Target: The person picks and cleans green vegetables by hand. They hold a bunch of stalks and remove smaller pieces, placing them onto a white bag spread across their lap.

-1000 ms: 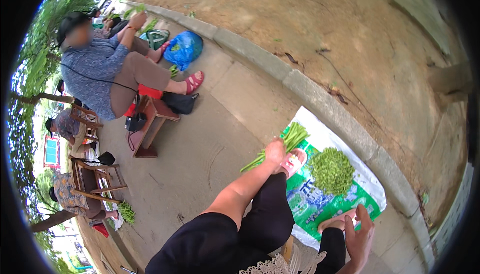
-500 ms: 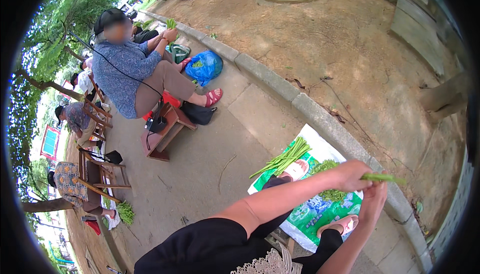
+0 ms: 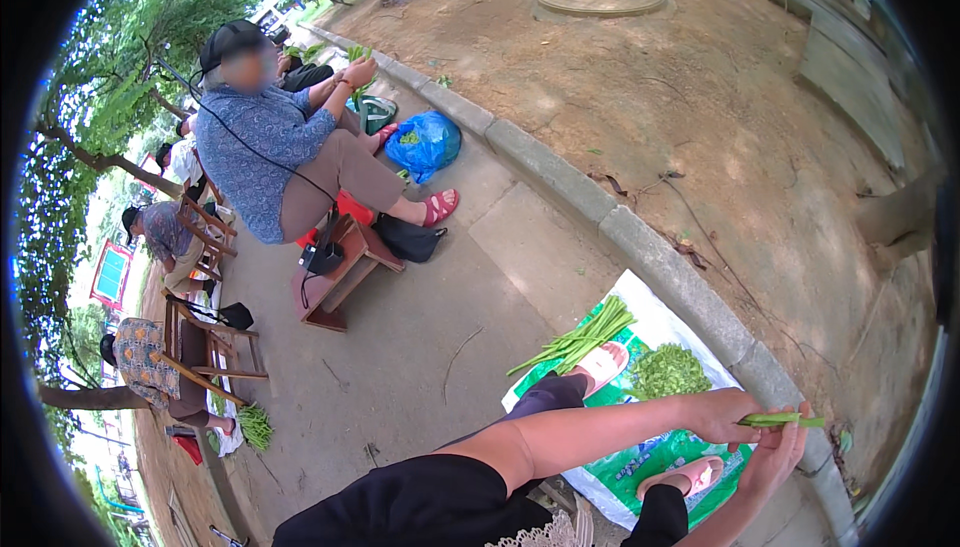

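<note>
My left hand (image 3: 722,417) and my right hand (image 3: 778,455) meet out at the right, above the edge of a printed sheet. Between their fingers lie a few slender green stalks (image 3: 795,419); both hands are closed on them. Below, on the green and white plastic sheet (image 3: 735,457), rests a mound of small light-green pieces (image 3: 670,371). A bundle of long green stalks (image 3: 590,332) lies beside it, toward the far left corner of the sheet. My feet in pink sandals (image 3: 692,477) stand on the sheet.
A stone kerb (image 3: 655,252) runs along the sheet's far right side, with bare earth beyond. To the left a person (image 3: 255,142) sits by a wooden stool (image 3: 350,272) and a blue plastic bag (image 3: 425,145), holding green stalks. Several others sit on wooden chairs (image 3: 205,352).
My hands have moved right and down in the picture, uncovering the mound of pieces. The view has shifted slightly. The green stalks are still between my fingers.
</note>
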`<state>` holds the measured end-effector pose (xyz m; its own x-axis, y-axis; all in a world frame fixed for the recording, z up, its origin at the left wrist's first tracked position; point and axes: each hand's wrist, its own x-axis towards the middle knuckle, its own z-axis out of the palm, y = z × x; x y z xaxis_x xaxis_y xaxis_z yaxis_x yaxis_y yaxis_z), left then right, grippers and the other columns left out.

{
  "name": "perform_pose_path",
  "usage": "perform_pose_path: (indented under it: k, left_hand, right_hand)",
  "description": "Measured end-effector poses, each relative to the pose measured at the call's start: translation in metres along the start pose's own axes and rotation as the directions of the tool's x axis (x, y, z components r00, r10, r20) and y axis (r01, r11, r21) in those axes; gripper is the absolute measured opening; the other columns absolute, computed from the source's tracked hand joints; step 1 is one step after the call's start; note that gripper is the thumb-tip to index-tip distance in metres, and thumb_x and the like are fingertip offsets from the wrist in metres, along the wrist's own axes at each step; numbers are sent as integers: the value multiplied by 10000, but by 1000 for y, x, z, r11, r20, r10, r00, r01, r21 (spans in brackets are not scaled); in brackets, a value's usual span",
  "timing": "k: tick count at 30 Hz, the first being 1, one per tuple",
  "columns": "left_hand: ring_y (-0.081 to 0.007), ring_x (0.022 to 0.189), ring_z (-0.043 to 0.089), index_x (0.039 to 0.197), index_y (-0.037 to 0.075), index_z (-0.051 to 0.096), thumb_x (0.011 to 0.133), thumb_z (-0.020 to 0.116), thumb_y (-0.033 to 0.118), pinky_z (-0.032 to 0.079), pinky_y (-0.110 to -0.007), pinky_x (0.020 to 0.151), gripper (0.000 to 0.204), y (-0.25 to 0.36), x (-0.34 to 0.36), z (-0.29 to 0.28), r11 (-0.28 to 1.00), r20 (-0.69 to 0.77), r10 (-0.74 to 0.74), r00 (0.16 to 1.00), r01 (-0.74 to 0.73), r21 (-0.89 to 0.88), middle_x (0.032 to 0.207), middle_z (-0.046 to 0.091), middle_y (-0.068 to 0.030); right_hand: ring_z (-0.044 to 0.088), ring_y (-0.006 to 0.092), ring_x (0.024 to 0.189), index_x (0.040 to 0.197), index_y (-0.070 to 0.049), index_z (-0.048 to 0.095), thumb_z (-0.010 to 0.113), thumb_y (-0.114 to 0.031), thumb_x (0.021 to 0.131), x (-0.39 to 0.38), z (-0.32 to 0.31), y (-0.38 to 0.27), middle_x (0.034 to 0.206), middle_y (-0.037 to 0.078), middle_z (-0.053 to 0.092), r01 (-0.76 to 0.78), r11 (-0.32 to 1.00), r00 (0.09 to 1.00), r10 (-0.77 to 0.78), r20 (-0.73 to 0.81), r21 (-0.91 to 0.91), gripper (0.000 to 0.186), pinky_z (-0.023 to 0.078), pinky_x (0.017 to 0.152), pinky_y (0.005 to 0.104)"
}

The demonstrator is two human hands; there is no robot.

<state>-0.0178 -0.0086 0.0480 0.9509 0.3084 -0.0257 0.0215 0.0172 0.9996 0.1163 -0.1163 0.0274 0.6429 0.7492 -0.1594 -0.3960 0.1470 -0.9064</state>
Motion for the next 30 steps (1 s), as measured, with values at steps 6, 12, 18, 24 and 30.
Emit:
perform_pose_path:
  k: [6,12,18,24,30]
  left_hand:
    - [-212,548,587,713,4,570,806,523,239,437,-335,541,258,-2,-3,-24,999,-120,9,993,-4,46,568,588,-73]
    - [-236,548,588,732,11,575,797,522,244,433,-353,546,247,-12,-6,-38,974,-265,131,955,-74,216,561,579,-88]
    - [-325,643,568,765,6,573,773,528,205,410,-408,585,204,-15,-5,-46,949,-293,172,940,-79,306,607,559,-153]
    - [-355,657,554,779,-8,567,765,542,203,407,-414,589,213,-14,-11,-57,941,-329,189,925,-75,331,650,555,-183]
    - [-349,657,555,792,-1,580,761,566,233,414,-394,581,236,-2,-15,-54,971,-294,134,946,-66,229,658,553,-188]
  right_hand:
    - [514,109,779,1250,34,351,486,-171,903,5,4,0,853,72,532,46,990,997,-55,-59,-131,425,432,686,244]
    - [482,71,648,1152,42,452,490,-207,906,12,-1,5,718,22,524,-26,965,998,9,-66,-262,352,405,616,204]
    - [452,69,609,990,55,532,474,-210,910,16,-12,2,659,8,480,48,693,998,-58,11,-720,283,375,557,205]
    - [445,77,627,922,45,546,431,-243,926,8,0,2,664,12,467,79,804,987,21,161,-590,311,369,561,219]
    - [457,92,649,927,46,559,428,-260,924,13,-10,2,684,24,497,101,706,994,-39,104,-701,332,384,616,238]
